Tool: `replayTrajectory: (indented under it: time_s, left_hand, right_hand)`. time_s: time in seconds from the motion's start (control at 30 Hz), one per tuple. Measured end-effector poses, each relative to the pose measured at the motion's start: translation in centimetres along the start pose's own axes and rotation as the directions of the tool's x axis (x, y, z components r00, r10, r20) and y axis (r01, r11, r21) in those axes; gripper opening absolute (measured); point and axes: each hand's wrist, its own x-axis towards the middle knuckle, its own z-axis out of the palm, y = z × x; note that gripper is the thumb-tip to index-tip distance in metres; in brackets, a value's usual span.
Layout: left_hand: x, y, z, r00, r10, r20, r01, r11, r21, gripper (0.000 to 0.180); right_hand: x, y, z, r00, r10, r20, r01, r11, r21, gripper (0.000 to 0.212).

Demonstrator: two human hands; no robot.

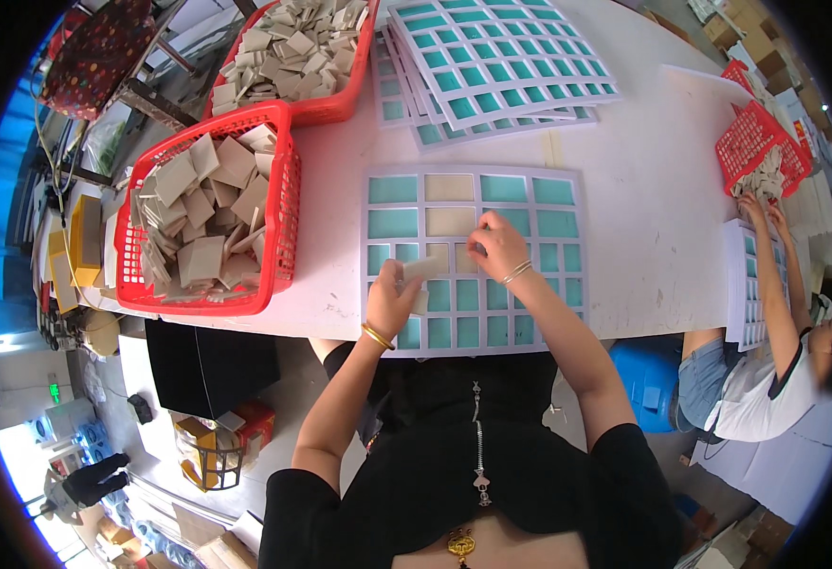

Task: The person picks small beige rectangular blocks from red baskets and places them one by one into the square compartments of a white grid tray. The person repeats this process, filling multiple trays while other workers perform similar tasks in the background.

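Observation:
A white gridded frame [575,256] with teal-backed cells lies on the table in front of me. Beige square pieces [450,222] fill a couple of its larger cells in the top middle, and beige also shows in smaller cells below them. My left hand [395,302], over the frame's left part, is closed around a few thin beige pieces [424,268], one sticking out toward the right. My right hand [499,248] bends over the middle cells, its fingers pinched together at a cell beside the beige ones. Whatever those fingertips may hold is hidden.
Two red plastic baskets [288,204] of loose beige pieces stand at the left. Several similar gridded frames [506,66] are stacked at the back. On the right, a co-worker [767,398] reaches to a tipped red basket [746,147] beside another frame. The white table's [639,256] near edge runs before me.

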Motion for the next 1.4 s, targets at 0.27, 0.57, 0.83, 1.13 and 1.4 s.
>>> replayTrajectory:
  time_s: [0.27, 0.57, 0.83, 1.13, 1.4]
  left_hand:
    - [0.2, 2.8, 0.6, 0.961, 0.060, 0.270, -0.060, 0.998, -0.009, 0.022]
    - [0.9, 2.4, -0.8, 0.908, -0.091, 0.410, 0.138, 0.987, -0.087, 0.032]
    - [2.5, 3.2, -1.2, 0.888, 0.052, 0.458, -0.097, 0.992, 0.076, 0.027]
    - [2.7, 3.1, 1.0, 0.870, 0.110, 0.481, -0.243, 0.944, 0.225, 0.017]
    - [1.5, 3.4, 0.8, 0.864, 0.336, 0.374, -0.490, 0.731, 0.474, 0.016]
  right_hand:
    - [0.4, -5.5, -4.0, 0.943, -0.028, 0.331, -0.189, 0.776, 0.602, 0.021]
    - [-3.7, -1.5, -2.7, 0.948, 0.310, 0.076, -0.291, 0.743, 0.603, 0.017]
    - [-6.8, -1.8, -1.7, 0.889, 0.444, 0.112, -0.404, 0.645, 0.649, 0.017]
    - [-7.5, -2.8, 0.1, 0.882, 0.434, 0.183, -0.421, 0.553, 0.719, 0.017]
    - [-7.1, -3.2, -0.1, 0.915, 0.380, 0.139, -0.379, 0.683, 0.624, 0.016]
